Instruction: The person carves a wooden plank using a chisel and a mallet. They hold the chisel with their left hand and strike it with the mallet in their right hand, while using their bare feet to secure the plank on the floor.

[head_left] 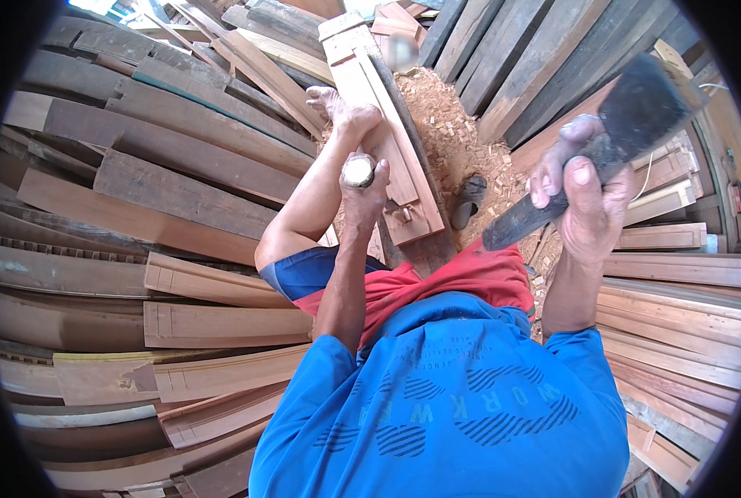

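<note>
My left hand is closed around the handle of a chisel, whose round pale butt faces up. Its blade is hidden below the hand. Right beside that hand lies a wooden workpiece, with a cut recess near its close end. Raised on the right, my right hand grips a dark wooden mallet. The mallet's broad head is up and to the right, well apart from the chisel, and its narrow end points down toward my lap. My bare left foot rests against the workpiece.
Wood chips cover the floor beyond and right of the workpiece. A dark sandal lies among them. Stacked boards crowd the left side, dark beams stand at the far right, and more planks are piled on the right.
</note>
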Available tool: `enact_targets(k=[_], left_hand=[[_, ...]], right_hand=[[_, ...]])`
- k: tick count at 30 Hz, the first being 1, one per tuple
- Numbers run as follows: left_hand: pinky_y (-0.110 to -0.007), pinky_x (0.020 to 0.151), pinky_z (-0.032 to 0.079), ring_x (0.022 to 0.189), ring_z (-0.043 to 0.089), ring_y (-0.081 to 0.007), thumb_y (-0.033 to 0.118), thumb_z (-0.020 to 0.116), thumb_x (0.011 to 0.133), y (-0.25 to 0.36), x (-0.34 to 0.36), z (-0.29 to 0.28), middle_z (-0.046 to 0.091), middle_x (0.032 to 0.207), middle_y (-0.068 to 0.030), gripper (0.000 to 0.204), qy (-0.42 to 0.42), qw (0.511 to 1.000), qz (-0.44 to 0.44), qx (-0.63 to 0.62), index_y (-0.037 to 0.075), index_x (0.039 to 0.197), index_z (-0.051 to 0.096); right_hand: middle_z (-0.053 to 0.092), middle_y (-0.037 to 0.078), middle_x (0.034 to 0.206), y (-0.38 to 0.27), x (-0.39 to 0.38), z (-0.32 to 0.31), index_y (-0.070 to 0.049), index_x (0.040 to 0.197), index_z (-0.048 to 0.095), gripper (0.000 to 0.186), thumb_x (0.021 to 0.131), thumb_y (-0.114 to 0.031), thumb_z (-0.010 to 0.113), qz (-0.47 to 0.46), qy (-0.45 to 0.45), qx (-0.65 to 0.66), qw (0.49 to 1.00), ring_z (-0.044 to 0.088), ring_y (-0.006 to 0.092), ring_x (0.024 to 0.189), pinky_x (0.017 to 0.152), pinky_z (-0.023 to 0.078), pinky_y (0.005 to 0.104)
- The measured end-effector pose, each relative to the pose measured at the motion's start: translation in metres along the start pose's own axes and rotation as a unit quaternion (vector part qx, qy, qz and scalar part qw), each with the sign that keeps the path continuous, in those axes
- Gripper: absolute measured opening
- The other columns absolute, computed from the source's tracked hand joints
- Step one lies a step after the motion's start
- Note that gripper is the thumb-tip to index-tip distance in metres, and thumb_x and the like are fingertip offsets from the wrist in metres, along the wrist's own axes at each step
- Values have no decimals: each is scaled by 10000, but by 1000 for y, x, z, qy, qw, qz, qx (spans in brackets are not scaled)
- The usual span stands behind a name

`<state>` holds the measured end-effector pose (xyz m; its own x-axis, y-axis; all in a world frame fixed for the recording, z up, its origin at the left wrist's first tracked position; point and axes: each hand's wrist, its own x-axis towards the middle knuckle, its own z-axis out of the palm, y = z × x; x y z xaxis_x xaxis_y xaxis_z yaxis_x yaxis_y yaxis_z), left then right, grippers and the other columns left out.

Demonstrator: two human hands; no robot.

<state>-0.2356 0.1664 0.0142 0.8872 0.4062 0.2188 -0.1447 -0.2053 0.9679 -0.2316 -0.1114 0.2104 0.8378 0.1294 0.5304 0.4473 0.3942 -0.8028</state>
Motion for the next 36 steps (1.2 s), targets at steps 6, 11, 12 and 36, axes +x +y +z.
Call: enact_targets(k=[6, 11, 12, 36], left_hand=[[-259, 585, 477, 654, 564, -81, 123, 710, 959, -4, -5, 1, 557, 754, 22, 173, 45, 999, 16, 19, 66, 893, 561], [-288, 620, 453, 686, 511, -89, 107, 742, 930, 6, -13, 7, 537, 747, 31, 184, 45, 998, -16, 39, 43, 886, 575], [-290, 623, 457, 689, 518, -91, 114, 747, 930, 5, -15, 6, 540, 747, 32, 187, 45, 998, -17, 51, 42, 901, 577], [-245, 600, 528, 684, 591, -69, 78, 698, 975, -15, -26, 1, 580, 786, 14, 128, 13, 999, -16, -35, 67, 975, 571]], right_hand=[[565, 92, 705, -14, 20, 1, 63, 1228, 526, 449, 986, -276, 694, -55, 13, 20, 998, 553, 161, 587, 557, 482, 311], [566, 101, 728, -23, 42, 3, 55, 1223, 551, 406, 1021, -281, 656, -120, 11, 38, 992, 573, 181, 599, 578, 510, 345], [568, 101, 730, -24, 45, 5, 53, 1217, 556, 394, 1027, -279, 647, -128, 5, 43, 991, 583, 184, 605, 582, 516, 351], [734, 105, 892, 10, 47, 38, 14, 1176, 648, 348, 878, -139, 741, -32, -137, -280, 950, 691, 202, 794, 776, 558, 379]])
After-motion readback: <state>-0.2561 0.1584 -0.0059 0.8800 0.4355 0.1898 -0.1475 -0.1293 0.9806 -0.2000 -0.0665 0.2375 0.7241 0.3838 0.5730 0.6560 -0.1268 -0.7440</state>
